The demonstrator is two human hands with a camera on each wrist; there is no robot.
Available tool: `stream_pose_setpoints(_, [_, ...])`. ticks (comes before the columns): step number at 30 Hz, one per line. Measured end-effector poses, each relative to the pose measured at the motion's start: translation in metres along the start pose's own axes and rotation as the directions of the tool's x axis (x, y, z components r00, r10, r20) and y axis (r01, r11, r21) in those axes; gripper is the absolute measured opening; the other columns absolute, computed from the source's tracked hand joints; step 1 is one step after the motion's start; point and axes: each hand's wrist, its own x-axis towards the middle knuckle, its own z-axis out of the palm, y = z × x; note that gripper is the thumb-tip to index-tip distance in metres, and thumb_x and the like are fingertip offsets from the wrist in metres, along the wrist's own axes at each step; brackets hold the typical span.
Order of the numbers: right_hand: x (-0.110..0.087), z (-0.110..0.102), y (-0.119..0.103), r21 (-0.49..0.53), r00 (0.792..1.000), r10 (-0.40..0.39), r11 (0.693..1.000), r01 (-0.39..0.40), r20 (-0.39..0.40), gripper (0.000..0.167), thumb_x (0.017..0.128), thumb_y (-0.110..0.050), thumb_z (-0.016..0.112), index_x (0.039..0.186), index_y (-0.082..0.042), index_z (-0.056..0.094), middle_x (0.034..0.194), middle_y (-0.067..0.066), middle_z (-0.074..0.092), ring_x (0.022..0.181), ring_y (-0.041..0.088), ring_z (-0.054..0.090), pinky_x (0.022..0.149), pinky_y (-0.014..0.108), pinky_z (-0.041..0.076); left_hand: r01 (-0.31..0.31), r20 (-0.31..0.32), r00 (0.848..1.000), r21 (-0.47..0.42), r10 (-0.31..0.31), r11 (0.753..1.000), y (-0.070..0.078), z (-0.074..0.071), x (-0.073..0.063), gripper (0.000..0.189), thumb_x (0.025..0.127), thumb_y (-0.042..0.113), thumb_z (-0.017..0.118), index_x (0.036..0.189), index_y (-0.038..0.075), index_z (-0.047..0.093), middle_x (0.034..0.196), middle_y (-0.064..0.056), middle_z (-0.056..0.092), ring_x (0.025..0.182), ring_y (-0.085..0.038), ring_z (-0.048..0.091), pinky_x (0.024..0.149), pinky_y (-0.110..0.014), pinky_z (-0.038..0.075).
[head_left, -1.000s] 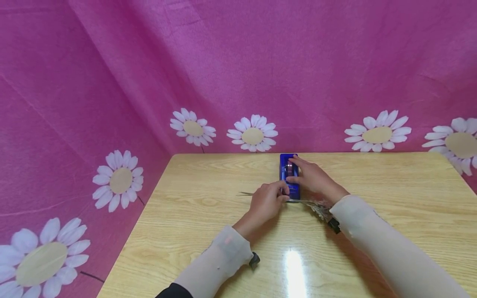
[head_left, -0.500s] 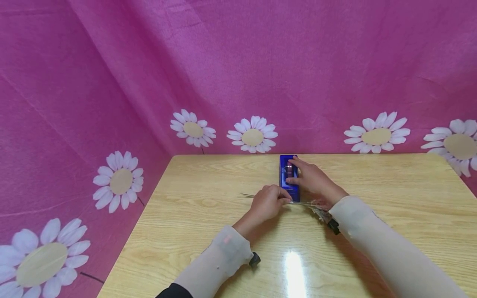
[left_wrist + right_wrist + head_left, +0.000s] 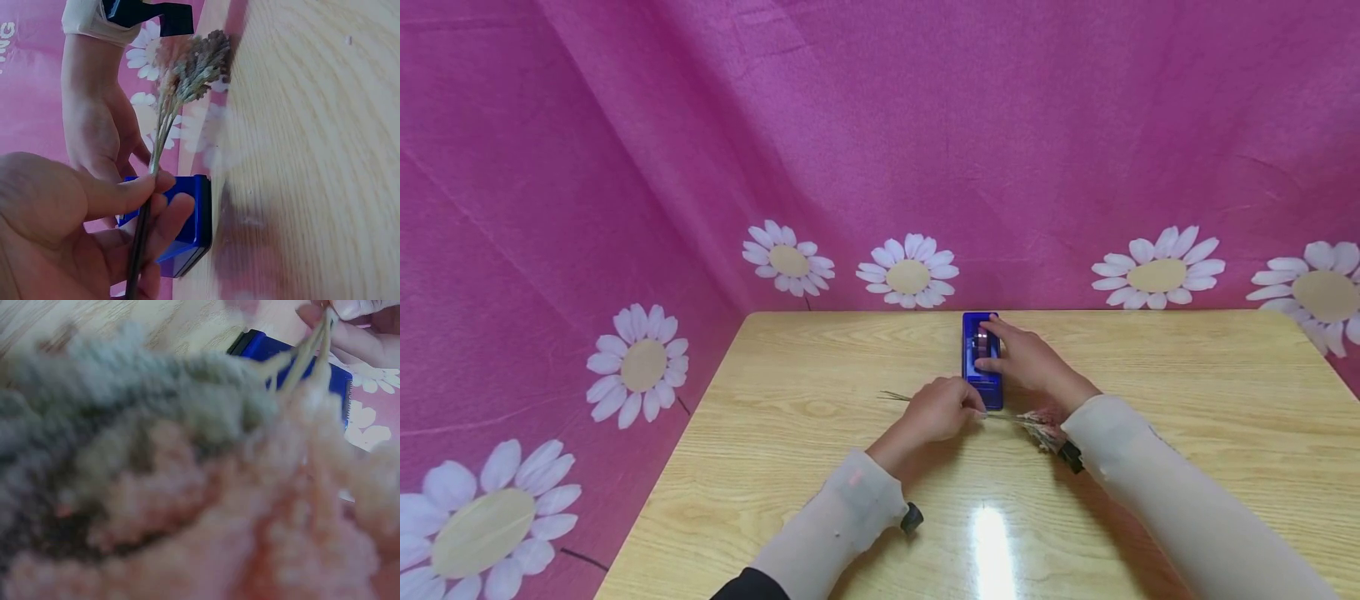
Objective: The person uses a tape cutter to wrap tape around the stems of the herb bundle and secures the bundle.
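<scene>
A blue tape dispenser [image 3: 983, 392] stands lengthwise at the back of the table, a roll [image 3: 981, 340] seated in its top. My right hand [image 3: 1033, 358] holds the dispenser from the right, thumb and fingers spread about the roll. Just in front of the dispenser, my left hand [image 3: 942, 408] pinches a thin bunch of dried flowers [image 3: 153, 162] by the stems between thumb and fingers. Their fluffy pink and grey-green heads [image 3: 1041, 427] point right, below my right wrist. They fill much of the right wrist view, blurred. Bare stem ends [image 3: 895, 396] stick out to the left.
The wood-grain table [image 3: 805, 467] reaches back to a pink cloth [image 3: 880, 125] printed with white daisies, which also hangs along the left side. A bright light reflection [image 3: 992, 550] lies on the tabletop near the front.
My left hand has come slightly nearer to me with the dried flowers, away from the dispenser's front end. The right hand has stayed on the tape dispenser.
</scene>
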Motion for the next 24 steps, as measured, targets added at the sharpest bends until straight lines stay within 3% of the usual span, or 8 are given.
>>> stream_pose_setpoints(5, [0.0,0.0,-0.001,-0.003,1.0,-0.002,1.0,0.002,-0.007,0.074,0.1,-0.027,0.07,0.158,0.002,0.033,0.166,0.028,0.018,0.147,0.051,0.031,0.117,0.064,0.029,0.004,0.058,0.998,-0.049,-0.001,0.999,-0.002,0.0,0.002,0.013,0.1,0.019,0.069,0.093,0.015,0.08,0.085,0.008,0.071,0.078,-0.008,0.057,0.074,-0.024,0.047])
stream_pose_setpoints(9, [0.0,0.0,-0.002,-0.01,1.0,-0.004,1.0,0.003,-0.014,0.074,0.1,-0.026,0.07,0.158,0.002,0.034,0.166,0.028,0.018,0.146,0.051,0.033,0.116,0.064,0.03,0.029,0.058,0.998,-0.082,-0.024,0.996,-0.002,0.0,0.002,0.019,0.102,0.021,0.066,0.093,0.013,0.08,0.079,0.008,0.068,0.073,-0.008,0.055,0.067,-0.023,0.044])
stream_pose_setpoints(16, [-0.001,0.0,-0.003,-0.006,1.0,-0.01,1.0,0.01,-0.015,0.075,0.099,-0.025,0.071,0.158,0.003,0.033,0.166,0.029,0.018,0.146,0.051,0.032,0.117,0.063,0.03,0.043,0.069,0.997,-0.081,-0.038,0.996,-0.006,-0.001,0.002,0.022,0.101,0.017,0.067,0.083,0.013,0.077,0.073,0.009,0.066,0.069,-0.008,0.053,0.062,-0.022,0.04])
stream_pose_setpoints(24, [-0.002,-0.002,-0.005,0.0,1.0,0.009,1.0,-0.009,0.001,0.076,0.099,-0.026,0.071,0.159,0.001,0.033,0.167,0.028,0.017,0.147,0.051,0.031,0.116,0.064,0.03,0.027,0.121,0.993,-0.17,-0.006,0.985,-0.02,-0.009,-0.002,0.017,0.096,0.004,0.068,0.081,0.008,0.076,0.071,0.007,0.063,0.065,-0.008,0.048,0.06,-0.02,0.038])
